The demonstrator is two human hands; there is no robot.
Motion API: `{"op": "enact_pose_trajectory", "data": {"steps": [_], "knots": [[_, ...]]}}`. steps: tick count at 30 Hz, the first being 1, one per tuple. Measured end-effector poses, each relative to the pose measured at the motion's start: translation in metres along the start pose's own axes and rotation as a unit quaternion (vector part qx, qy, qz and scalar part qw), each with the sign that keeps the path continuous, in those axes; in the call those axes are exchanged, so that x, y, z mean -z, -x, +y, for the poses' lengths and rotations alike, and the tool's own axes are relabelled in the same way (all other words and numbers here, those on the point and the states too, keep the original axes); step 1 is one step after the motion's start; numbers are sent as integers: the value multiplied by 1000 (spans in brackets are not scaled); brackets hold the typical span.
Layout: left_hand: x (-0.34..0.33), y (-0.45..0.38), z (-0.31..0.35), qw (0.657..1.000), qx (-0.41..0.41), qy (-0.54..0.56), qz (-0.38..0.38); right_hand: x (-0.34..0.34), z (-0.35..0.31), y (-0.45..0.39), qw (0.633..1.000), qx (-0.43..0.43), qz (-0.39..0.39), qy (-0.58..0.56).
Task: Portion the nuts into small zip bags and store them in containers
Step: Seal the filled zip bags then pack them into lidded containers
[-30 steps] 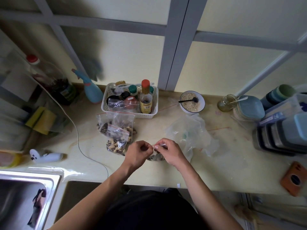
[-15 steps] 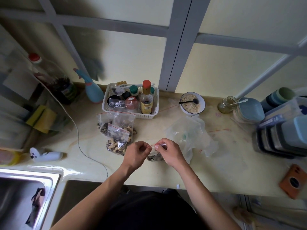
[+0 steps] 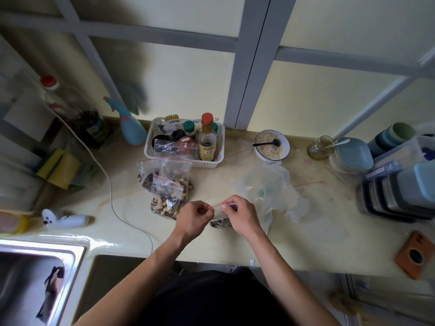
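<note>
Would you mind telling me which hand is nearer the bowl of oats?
Right. The right hand is below the bowl, slightly left; the left hand is farther left.

A single head-worn wide-angle view looks steeply down, close over the countertop toward the wall.

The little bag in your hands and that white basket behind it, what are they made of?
The small zip bag looks like thin clear plastic film: nuts show through, red strip along its top. The white basket seems rigid moulded plastic, with slotted walls.
</note>
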State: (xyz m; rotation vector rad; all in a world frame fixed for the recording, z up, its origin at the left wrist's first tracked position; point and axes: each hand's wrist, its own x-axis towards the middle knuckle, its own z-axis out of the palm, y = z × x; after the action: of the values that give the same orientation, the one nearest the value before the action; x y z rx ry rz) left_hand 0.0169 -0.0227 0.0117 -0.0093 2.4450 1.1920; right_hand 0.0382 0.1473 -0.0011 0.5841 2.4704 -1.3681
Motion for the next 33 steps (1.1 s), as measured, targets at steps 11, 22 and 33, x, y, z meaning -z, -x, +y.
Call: {"op": "enact_pose_trajectory", "data": {"steps": [11, 22, 33], "knots": [[-1, 2, -4, 1000, 2, -9, 9, 2, 7, 1, 998, -33, 50, -17], [3, 2, -16, 999, 18, -12, 30, 3, 15, -5, 995, -45, 81, -41], [31, 0, -49, 994, 72, 18, 77, 29, 31, -23, 987, -75, 116, -83]]}}
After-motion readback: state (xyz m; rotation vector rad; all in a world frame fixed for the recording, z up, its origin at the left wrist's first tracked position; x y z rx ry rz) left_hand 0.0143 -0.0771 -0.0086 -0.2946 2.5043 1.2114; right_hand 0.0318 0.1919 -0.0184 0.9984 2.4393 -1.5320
